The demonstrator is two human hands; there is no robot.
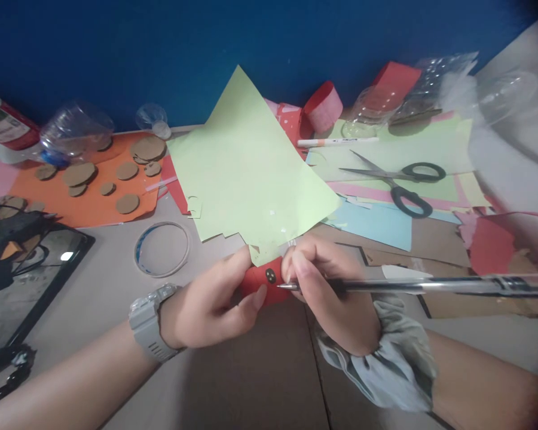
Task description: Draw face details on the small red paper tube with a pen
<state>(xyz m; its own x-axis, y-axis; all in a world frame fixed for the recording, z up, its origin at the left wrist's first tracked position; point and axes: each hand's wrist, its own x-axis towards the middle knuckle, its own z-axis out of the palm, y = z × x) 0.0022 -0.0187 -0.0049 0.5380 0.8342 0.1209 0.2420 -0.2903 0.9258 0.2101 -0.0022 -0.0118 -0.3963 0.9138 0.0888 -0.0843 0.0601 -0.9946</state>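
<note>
My left hand [210,301], with a grey watch [150,319] at its wrist, grips a small red paper piece [272,297] between thumb and fingers. A black oval with pale dots [270,275] shows on that piece. My right hand [329,292] holds a ballpoint pen [394,285] lying almost level, its tip close to the oval; whether it touches the paper I cannot tell. The fingertips of my right hand also rest against the red piece's right side. Just beyond both hands lies a large light green sheet [246,155], with a notched lower edge.
Scissors [399,179] lie open on coloured papers at the right, near a white marker [336,142]. At the left are a tape ring [161,249], cardboard discs [79,174] on an orange sheet [89,203], and a tablet-like device [58,280]. Plastic bottle parts [76,128] stand along the blue wall.
</note>
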